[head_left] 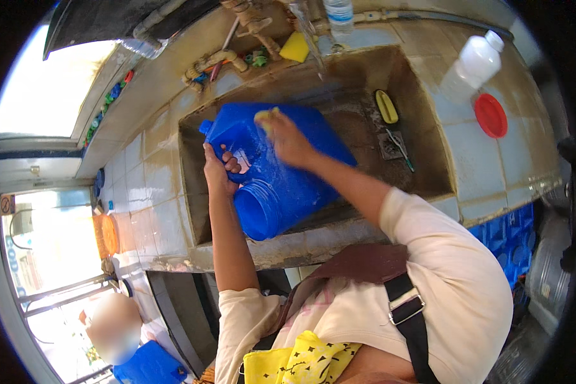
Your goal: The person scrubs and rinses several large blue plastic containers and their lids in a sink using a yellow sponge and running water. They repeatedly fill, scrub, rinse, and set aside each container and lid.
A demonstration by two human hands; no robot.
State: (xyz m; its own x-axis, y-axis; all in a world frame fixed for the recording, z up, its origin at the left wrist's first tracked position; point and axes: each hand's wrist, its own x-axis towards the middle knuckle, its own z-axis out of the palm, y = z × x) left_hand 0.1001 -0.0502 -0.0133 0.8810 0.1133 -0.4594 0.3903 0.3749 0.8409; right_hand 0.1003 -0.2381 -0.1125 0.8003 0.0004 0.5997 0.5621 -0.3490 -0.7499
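A big blue plastic jerrycan [317, 144] lies tilted in the stained sink [422, 96], its wide uncapped mouth turned toward me. The fingers of my left hand [217, 168] are wrapped round its handle on the left side. My right hand [291, 144] presses a yellowish sponge [266, 118], mostly covered by the fingers, against the upper face of the jerrycan. Wet whitish streaks show on the blue plastic below that hand. To the right, on the sink floor, are a yellow scrub brush [386, 107] and a thin toothbrush-like brush [400, 150].
Right of the sink stand a white bottle [477, 63] and a red lid [491, 116]. Pipes [253, 25], a yellow sponge [294, 47] and a clear bottle [340, 16] line the back. Blue crates [502, 240] sit lower right. Another person [144, 365] is at lower left.
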